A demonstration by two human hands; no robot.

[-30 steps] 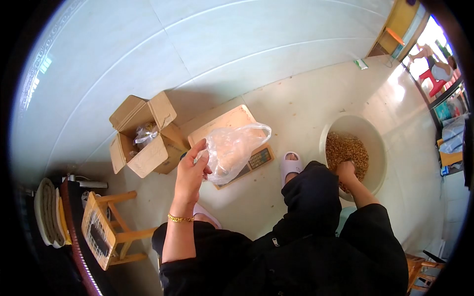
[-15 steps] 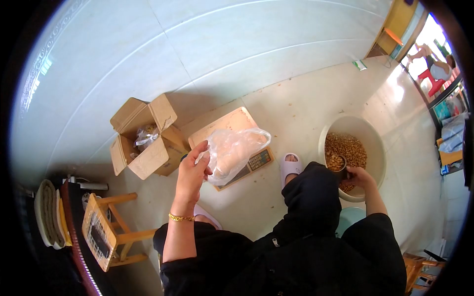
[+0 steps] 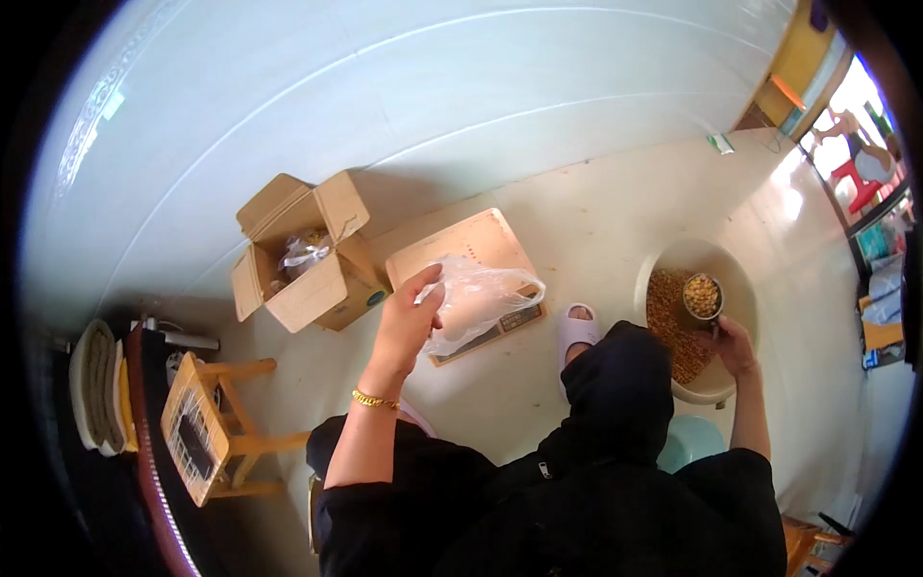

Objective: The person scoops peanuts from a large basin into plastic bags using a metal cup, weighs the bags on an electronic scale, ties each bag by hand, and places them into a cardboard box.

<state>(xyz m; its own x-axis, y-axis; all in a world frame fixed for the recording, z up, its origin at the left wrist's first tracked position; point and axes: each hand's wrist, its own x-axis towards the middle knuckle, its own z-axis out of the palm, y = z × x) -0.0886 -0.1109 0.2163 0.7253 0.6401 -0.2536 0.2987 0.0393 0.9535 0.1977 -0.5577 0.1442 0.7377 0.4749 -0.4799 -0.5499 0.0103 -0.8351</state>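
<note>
My left hand pinches the edge of a clear plastic bag and holds it over a flat weighing scale on the floor. The bag looks see-through, with its handle loop hanging to the right. My right hand grips a round metal cup at its near side. The cup is heaped with light brown nuts or beans and is above a large pale tub. More of the brown pieces lie in the tub, on its left side.
An open cardboard box with bagged goods stands left of the scale. Nearer, a wooden stool is at the left. A pale green basin sits beside my right leg. A person is near a red stool at the far-right doorway.
My right hand has raised the cup from the heap in the tub, now filled and level. My left hand still holds the bag over the scale. The view has shifted slightly.
</note>
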